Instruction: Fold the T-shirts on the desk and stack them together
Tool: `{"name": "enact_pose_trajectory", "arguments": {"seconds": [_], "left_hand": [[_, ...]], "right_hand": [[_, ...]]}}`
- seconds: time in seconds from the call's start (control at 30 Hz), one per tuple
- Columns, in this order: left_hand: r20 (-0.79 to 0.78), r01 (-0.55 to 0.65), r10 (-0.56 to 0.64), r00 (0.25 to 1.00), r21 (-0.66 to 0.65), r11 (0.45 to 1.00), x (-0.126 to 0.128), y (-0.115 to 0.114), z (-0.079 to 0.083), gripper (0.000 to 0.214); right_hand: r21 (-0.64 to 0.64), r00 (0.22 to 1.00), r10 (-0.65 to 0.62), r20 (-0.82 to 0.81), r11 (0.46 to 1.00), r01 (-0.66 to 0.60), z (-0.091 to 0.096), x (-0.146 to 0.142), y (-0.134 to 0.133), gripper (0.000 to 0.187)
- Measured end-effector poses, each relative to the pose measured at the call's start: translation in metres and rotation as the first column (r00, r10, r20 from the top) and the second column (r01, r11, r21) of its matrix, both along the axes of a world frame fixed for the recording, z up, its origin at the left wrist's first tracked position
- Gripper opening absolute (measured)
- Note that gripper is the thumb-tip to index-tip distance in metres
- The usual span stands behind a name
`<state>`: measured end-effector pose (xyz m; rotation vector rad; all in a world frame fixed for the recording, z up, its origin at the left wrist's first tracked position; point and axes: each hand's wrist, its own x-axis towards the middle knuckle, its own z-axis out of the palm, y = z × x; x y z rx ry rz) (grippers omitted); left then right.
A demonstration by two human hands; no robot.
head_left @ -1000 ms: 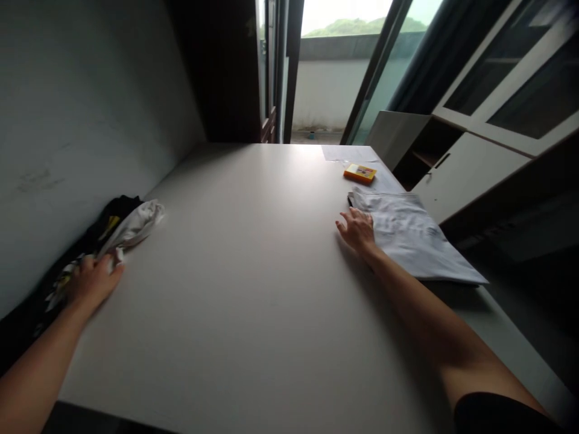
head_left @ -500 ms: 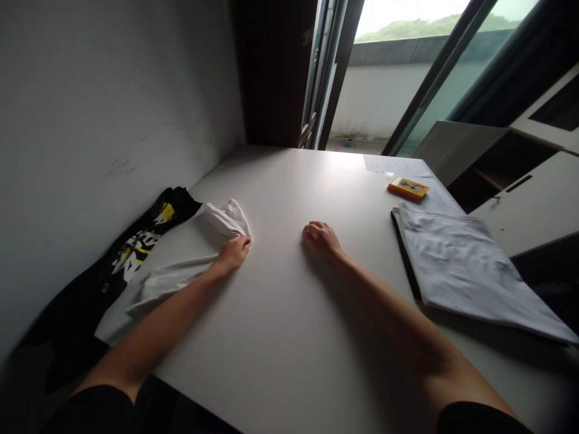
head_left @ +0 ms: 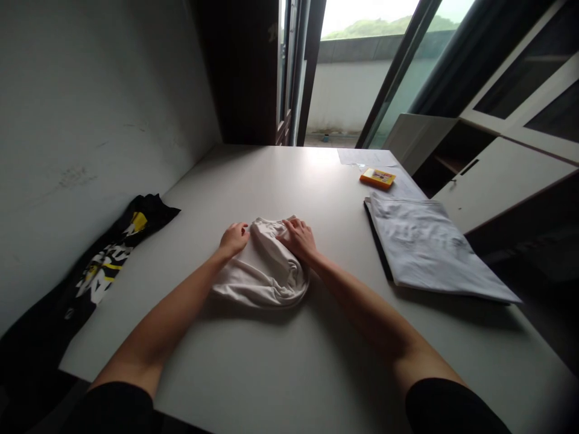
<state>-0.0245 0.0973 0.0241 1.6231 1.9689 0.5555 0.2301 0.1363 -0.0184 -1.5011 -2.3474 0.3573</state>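
A bunched white garment (head_left: 260,274), likely a shirt, lies on the white table in front of me. Its far edge is gathered like a neckline or hem. My left hand (head_left: 234,239) is at the garment's far left edge, its fingers curled against the cloth. At the far right edge, my right hand (head_left: 299,237) has its thumb on top and its fingers over the rim, pinching the fabric. Folds rise beside my right wrist, and the parts underneath are hidden.
To the left, a black shirt with a yellow and white print (head_left: 106,259) lies along the table edge by the wall. Folded light grey clothing (head_left: 429,247) rests at the right over something black. Behind it are an orange-yellow box (head_left: 378,178) and papers (head_left: 362,158).
The white garment has come from the left side to the middle, drawn by my left hand. My right hand, bare on the table before, now grips its right edge. The view has turned slightly right.
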Motion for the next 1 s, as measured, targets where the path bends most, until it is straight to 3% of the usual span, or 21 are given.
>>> {"name": "enact_pose_trajectory", "arguments": {"seconds": [0.1, 0.23, 0.33, 0.4, 0.47, 0.53, 0.6, 0.67, 0.77, 0.83, 0.9, 1.0], "left_hand": [[0.073, 0.016, -0.017, 0.997, 0.021, 1.000, 0.016, 0.025, -0.016, 0.046], [0.264, 0.042, -0.043, 0.964, 0.010, 0.999, 0.036, 0.047, -0.019, 0.023], [0.478, 0.109, -0.092, 0.874, -0.009, 0.994, 0.039, 0.048, -0.010, 0.023], [0.623, 0.158, -0.122, 0.772, -0.002, 0.987, 0.036, 0.043, -0.001, 0.032], [0.742, 0.183, -0.142, 0.656, 0.026, 0.983, 0.031, 0.037, 0.011, 0.040], [0.824, 0.185, -0.156, 0.544, 0.063, 0.981, 0.027, 0.031, 0.024, 0.045], [0.877, 0.180, -0.167, 0.451, 0.094, 0.979, 0.026, 0.028, 0.036, 0.047], [0.908, 0.178, -0.178, 0.378, 0.117, 0.977, 0.026, 0.026, 0.048, 0.046], [0.931, 0.176, -0.193, 0.310, 0.144, 0.974, 0.029, 0.025, 0.068, 0.045], [0.937, 0.179, -0.201, 0.287, 0.154, 0.972, 0.029, 0.023, 0.083, 0.050], [0.931, 0.236, -0.190, 0.310, 0.118, 0.964, 0.027, 0.020, 0.096, 0.058], [0.868, 0.437, -0.190, 0.459, -0.034, 0.899, 0.020, 0.016, 0.109, 0.053]], "right_hand": [[0.009, 0.992, -0.118, 0.034, 0.993, 0.117, -0.002, 0.002, 0.002, 0.068], [-0.015, 0.985, -0.173, 0.013, 0.985, 0.173, -0.007, 0.014, 0.008, 0.047], [-0.041, 0.989, -0.112, -0.093, 0.993, 0.109, -0.009, 0.019, 0.011, 0.025], [-0.094, 0.957, -0.129, -0.259, 0.990, 0.108, -0.008, 0.019, 0.015, 0.016], [-0.211, 0.834, -0.178, -0.522, 0.975, 0.076, -0.004, 0.019, 0.018, 0.012], [-0.347, 0.608, -0.219, -0.763, 0.932, -0.100, 0.004, 0.021, 0.021, 0.023], [-0.411, 0.399, -0.266, -0.877, 0.847, -0.338, 0.017, 0.026, 0.021, 0.037], [-0.442, 0.318, -0.318, -0.893, 0.747, -0.496, 0.031, 0.033, 0.019, 0.046], [-0.477, 0.324, -0.350, -0.879, 0.629, -0.614, 0.055, 0.046, 0.013, 0.051], [-0.464, 0.327, -0.330, -0.885, 0.586, -0.665, 0.069, 0.053, 0.011, 0.051], [-0.418, 0.322, -0.267, -0.908, 0.613, -0.671, 0.080, 0.058, 0.012, 0.053], [-0.321, 0.427, -0.054, -0.903, 0.746, -0.584, 0.091, 0.061, 0.017, 0.049]]}}
